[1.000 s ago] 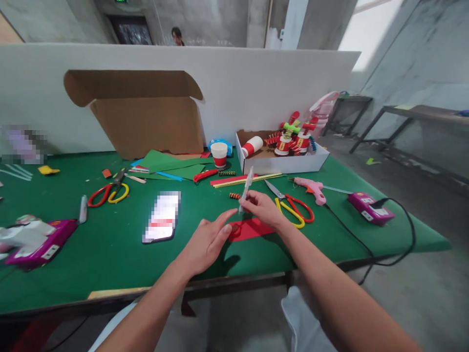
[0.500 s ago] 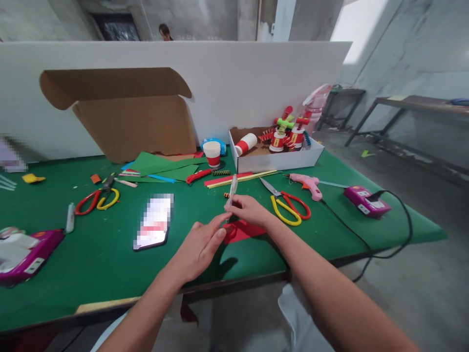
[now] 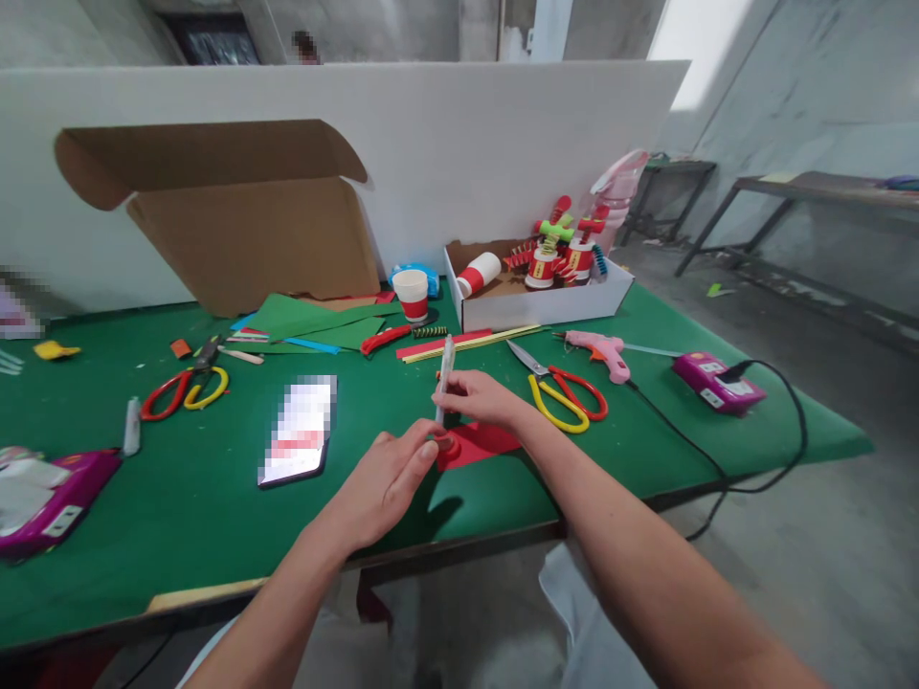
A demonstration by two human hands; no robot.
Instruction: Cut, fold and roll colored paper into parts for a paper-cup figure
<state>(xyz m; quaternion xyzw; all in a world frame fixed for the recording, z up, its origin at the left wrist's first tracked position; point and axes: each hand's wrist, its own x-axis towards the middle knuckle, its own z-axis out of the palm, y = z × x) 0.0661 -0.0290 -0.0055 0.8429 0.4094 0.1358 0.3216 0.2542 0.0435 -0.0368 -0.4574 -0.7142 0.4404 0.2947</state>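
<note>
A slim, pale pen (image 3: 446, 375) stands nearly upright in my right hand (image 3: 478, 397), its fingers closed around the lower part. Just below it on the table lies a piece of red paper (image 3: 488, 441). My left hand (image 3: 388, 478) has thumb and forefinger on a small round red piece (image 3: 449, 446) that rests on the paper's left end. The pen's tip is close to this round piece, but fingers partly hide it, so contact cannot be made out.
Right of my hands lie scissors (image 3: 567, 397), a pink glue gun (image 3: 599, 352) and a purple power strip (image 3: 718, 381). Behind are a paper cup (image 3: 412, 295) and a white box (image 3: 546, 308) of crafted figures. A phone (image 3: 300, 431) and second scissors (image 3: 188, 388) lie left.
The pen in my right hand has shifted slightly left and now shows its lower shaft. My left fingers stay by the round red piece, more of which shows. The view has shifted slightly.
</note>
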